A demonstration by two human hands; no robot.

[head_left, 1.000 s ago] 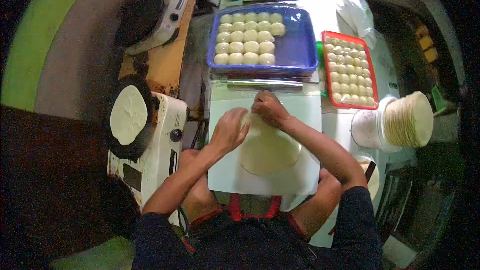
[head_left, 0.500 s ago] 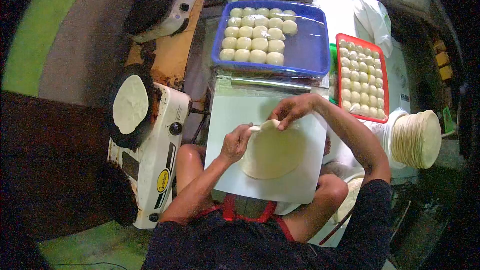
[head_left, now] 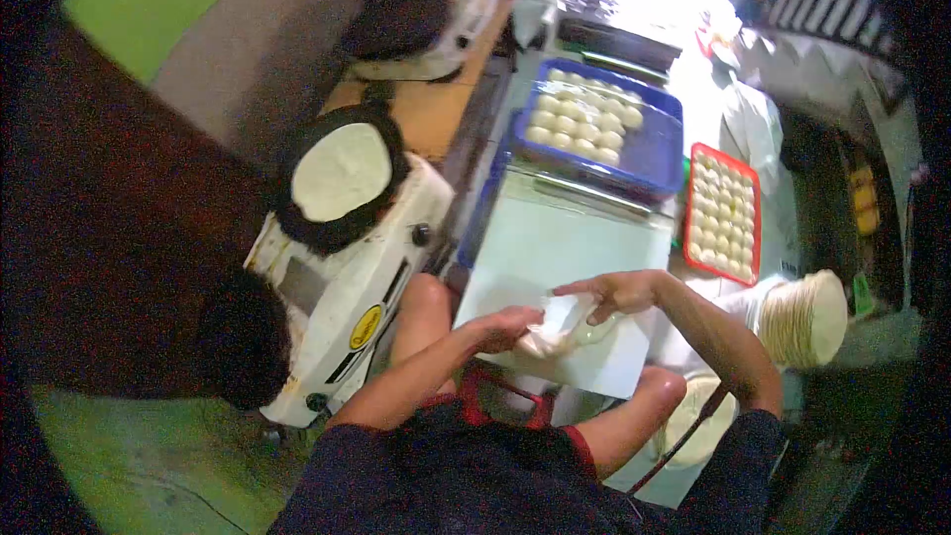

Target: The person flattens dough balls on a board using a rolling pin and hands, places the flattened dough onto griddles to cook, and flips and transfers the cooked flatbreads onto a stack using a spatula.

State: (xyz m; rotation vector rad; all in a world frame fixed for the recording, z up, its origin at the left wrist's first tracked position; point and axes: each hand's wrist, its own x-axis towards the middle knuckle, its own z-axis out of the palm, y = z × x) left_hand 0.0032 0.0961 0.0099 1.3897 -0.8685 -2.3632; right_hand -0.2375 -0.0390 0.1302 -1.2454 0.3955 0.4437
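Observation:
A thin, pale dough sheet (head_left: 557, 341) is bunched and folded over the near part of the white board (head_left: 555, 238), blurred by motion. My left hand (head_left: 507, 328) is closed on its left edge. At the sheet's right side, my right hand (head_left: 624, 293) has the index finger stretched out to the left and the thumb apart from it. Dough lies just under that hand, seemingly touching it. Beyond the board, a blue tray (head_left: 634, 181) holds rows of round dough balls (head_left: 580, 124).
On my left, a flat dough round (head_left: 342, 171) lies on a dark pan (head_left: 342, 237) over a white stove (head_left: 386, 267); another stove (head_left: 411, 59) stands behind. On my right are a red tray (head_left: 726, 275) of dough balls and a stack of flatbreads (head_left: 807, 317).
The dough sheet went from spread flat on the board to bunched up near me. My right hand's pinch has opened. The view has swung, shifting everything right and down.

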